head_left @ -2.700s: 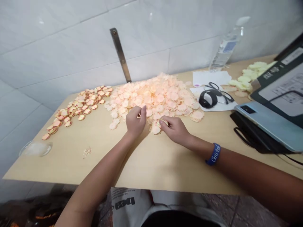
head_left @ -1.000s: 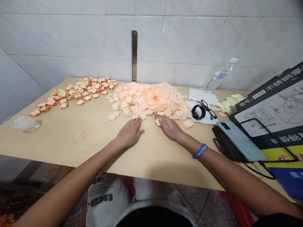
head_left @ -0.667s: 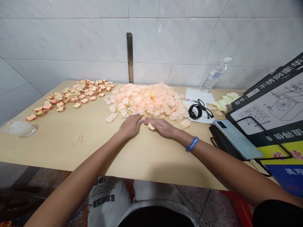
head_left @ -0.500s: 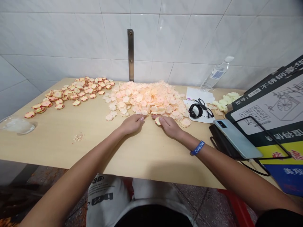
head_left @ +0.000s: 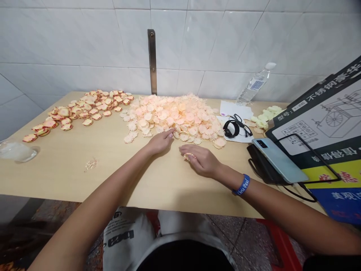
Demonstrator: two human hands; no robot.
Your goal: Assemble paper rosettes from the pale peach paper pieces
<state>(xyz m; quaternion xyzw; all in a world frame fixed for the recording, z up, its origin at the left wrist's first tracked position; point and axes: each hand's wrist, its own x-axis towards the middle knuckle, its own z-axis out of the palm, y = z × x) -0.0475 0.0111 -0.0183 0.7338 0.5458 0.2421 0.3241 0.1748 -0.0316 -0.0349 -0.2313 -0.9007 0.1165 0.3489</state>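
Observation:
A heap of thin, pale pink discs with jagged edges (head_left: 180, 113) lies on the table against the tiled wall. At its front edge is my left hand (head_left: 161, 142), fingers pressed together and touching the discs; whether anything is between them is hidden. My right hand (head_left: 201, 161), with a blue wristband (head_left: 241, 184) on its wrist, is just in front of the heap, its fingers curled round a small stack of jagged discs (head_left: 188, 156). More discs with red rims (head_left: 93, 107) are spread at the back left.
A glass of cloudy liquid (head_left: 18, 150) lies at the left edge, near small shavings (head_left: 91, 164). On the right are a water bottle (head_left: 255, 86), black glasses (head_left: 243, 126), a phone (head_left: 279, 160), pale green pieces (head_left: 266, 116) and a large printed box (head_left: 318, 128).
My right hand has drawn back from the heap towards the table's front, with the discs in it. My left hand has stayed by the heap's edge. The view has shifted slightly.

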